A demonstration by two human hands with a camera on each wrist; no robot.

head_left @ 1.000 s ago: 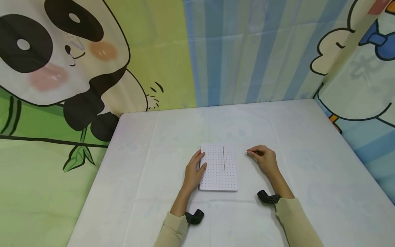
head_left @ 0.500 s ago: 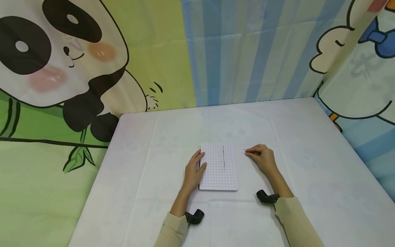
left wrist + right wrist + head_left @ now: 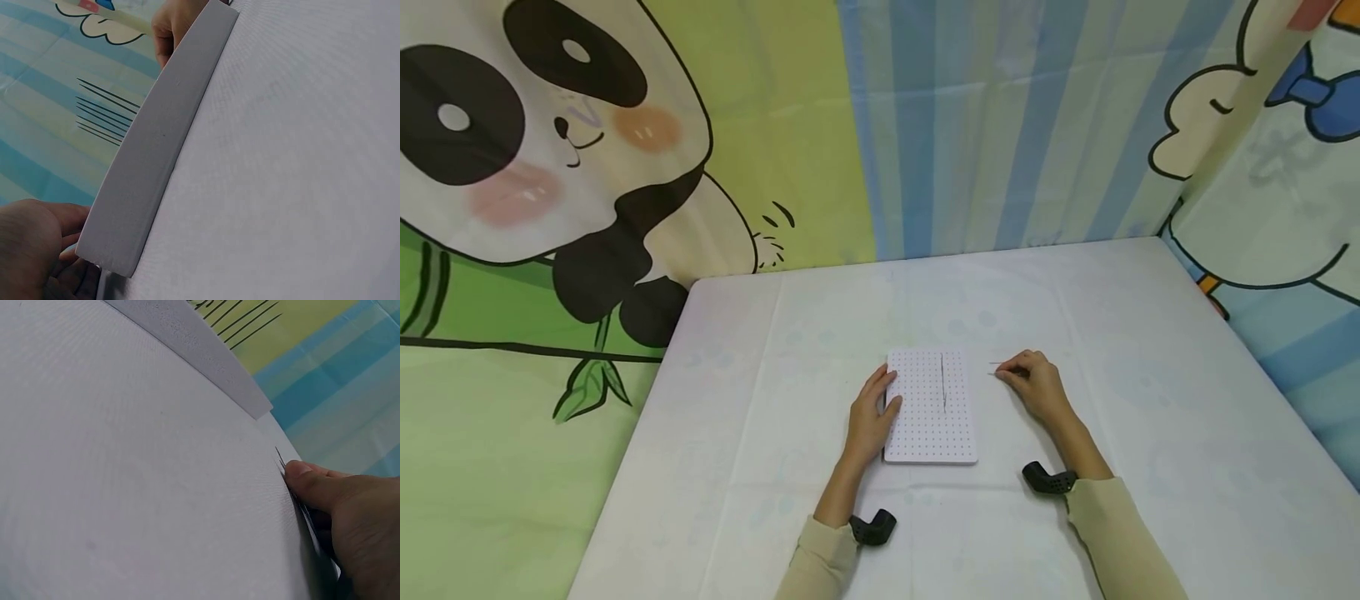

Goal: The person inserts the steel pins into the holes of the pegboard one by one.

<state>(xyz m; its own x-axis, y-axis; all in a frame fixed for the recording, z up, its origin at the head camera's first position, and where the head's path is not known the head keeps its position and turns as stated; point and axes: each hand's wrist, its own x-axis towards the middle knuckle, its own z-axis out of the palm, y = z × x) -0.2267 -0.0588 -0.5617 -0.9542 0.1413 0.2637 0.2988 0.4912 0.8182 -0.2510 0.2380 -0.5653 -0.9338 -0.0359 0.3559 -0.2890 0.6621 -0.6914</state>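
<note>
table (image 3: 1150,433), white cloth, cartoon backdrop (image 3: 625,167) behind and to the sides. white pegboard (image 3: 931,407) lies flat near the table's middle, dotted with a regular grid of holes; it reads as a thick slab in the left wrist view. a row of thin dark needles (image 3: 943,383) stands in it, right of centre, forming one line running away from the person.

left hand (image 3: 871,417): rests against the pegboard's left edge, fingers relaxed along the side, thumb touching the top face; it steadies the board, grips nothing.

right hand (image 3: 1036,388): on the cloth just right of the board, thumb and fingertips pinching thin metal needles (image 3: 282,464) low against the table; tips point toward the board. how many it holds cannot be told.

judgement: step in hand is picking up needles from the cloth. next move calls for lifting one clear, turning it upright and aligning its tip with a free hole, board held firm.
</note>
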